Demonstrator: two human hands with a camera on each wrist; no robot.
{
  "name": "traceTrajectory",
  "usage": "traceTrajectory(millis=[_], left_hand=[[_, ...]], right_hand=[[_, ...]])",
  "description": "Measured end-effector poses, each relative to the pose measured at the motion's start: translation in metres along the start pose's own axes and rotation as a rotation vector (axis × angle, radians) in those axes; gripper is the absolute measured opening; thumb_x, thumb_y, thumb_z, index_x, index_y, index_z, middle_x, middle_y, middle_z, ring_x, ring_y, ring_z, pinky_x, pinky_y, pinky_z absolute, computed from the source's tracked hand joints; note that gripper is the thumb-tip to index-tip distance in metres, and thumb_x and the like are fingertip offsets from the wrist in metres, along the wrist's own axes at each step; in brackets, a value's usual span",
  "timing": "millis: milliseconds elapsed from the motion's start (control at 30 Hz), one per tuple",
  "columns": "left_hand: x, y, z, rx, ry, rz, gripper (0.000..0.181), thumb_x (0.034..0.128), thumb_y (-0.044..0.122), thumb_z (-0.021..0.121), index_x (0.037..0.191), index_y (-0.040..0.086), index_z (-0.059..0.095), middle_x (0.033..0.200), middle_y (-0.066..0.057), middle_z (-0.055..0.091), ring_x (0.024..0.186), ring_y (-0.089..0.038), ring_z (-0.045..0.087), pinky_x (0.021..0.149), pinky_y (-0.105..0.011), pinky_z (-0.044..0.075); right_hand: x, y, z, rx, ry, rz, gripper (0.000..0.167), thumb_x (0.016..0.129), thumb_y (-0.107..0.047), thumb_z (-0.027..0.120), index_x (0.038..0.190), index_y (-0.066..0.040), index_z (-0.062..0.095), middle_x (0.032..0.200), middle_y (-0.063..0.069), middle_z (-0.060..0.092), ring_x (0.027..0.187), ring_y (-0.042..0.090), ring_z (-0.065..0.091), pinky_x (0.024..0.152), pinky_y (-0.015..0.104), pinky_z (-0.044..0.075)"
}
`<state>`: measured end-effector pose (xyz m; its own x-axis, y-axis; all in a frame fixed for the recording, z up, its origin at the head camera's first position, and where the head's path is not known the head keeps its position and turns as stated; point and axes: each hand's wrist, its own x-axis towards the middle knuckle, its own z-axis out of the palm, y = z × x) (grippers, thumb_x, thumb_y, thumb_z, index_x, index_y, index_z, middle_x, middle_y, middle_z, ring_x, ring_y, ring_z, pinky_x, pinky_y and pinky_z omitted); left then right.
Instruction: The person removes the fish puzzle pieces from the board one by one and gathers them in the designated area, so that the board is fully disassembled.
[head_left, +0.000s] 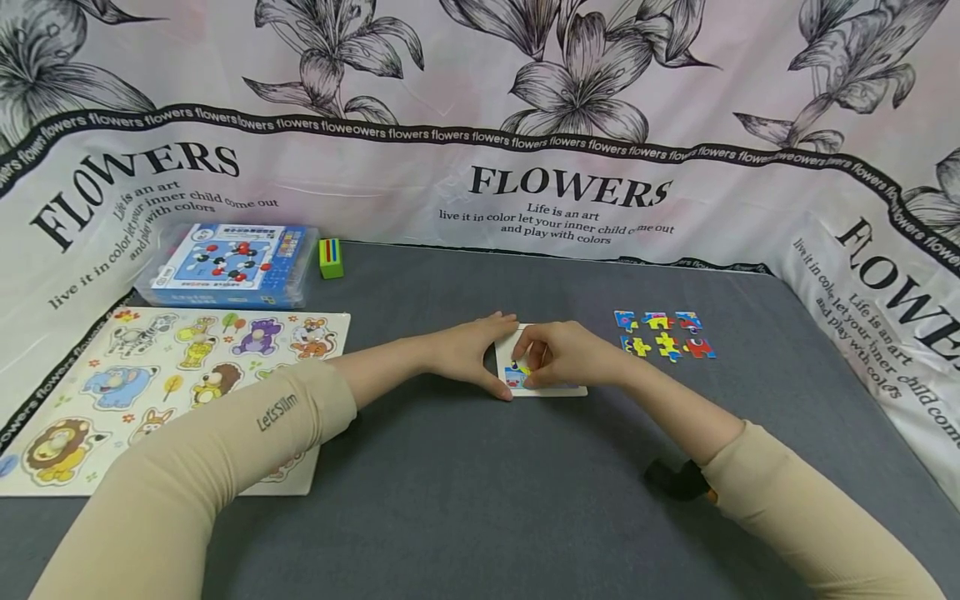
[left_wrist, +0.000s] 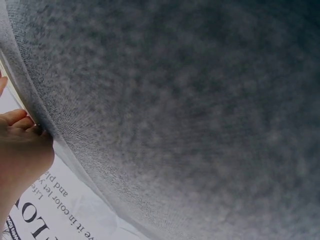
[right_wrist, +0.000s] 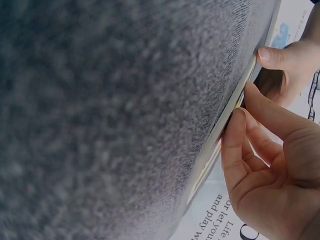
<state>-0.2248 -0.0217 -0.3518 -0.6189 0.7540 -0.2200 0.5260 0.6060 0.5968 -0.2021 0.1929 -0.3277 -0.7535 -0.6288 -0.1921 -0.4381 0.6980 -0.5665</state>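
A small white board [head_left: 555, 392] lies flat between the two hands, with blue and yellow puzzle pieces [head_left: 515, 377] on its left part. The left hand [head_left: 468, 354] rests at the board's left edge, thumb at the near corner and fingers stretched towards the far one. Over the board, the right hand [head_left: 573, 354] bends its thumb and index finger down to a puzzle piece. In the right wrist view the right hand [right_wrist: 280, 170] has those fingertips close together on the board [right_wrist: 212, 140], a yellow bit between them. The left wrist view shows the left hand [left_wrist: 22, 150] only in part.
Several loose puzzle pieces [head_left: 666, 343] lie right of the board. A large animal board [head_left: 330, 333] is at the left, behind it a clear box [head_left: 225, 267] and a green block [head_left: 331, 260]. A black object [head_left: 675, 481] lies by the right forearm.
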Motion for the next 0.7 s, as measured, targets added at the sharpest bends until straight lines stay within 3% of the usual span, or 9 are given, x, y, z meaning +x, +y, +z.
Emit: traceTrajectory(millis=[200,700], left_hand=[[0.0007,-0.0009,0.0004,-0.004,-0.002,-0.005,0.107,0.0803,0.049,0.078,0.159,0.011,0.016,0.169,-0.006,0.008,0.158,-0.025,0.000,0.129,-0.048,0.011],[0.0007,-0.0019,0.0001,0.004,0.005,0.000,0.103,0.0797,0.050,0.078,0.159,0.019,0.020,0.169,-0.006,0.009,0.158,-0.026,0.000,0.128,-0.050,0.011]], right_hand=[[-0.0008,0.0017,0.0019,0.004,0.016,-0.028,0.030,0.080,-0.011,0.080,0.107,-0.009,0.067,0.083,0.003,0.066,0.072,0.009,0.061,0.068,0.026,0.052],[-0.0005,-0.0014,0.0036,0.010,0.020,0.013,0.033,0.080,-0.011,0.081,0.108,-0.014,0.064,0.088,0.003,0.066,0.076,0.012,0.063,0.072,0.028,0.053]])
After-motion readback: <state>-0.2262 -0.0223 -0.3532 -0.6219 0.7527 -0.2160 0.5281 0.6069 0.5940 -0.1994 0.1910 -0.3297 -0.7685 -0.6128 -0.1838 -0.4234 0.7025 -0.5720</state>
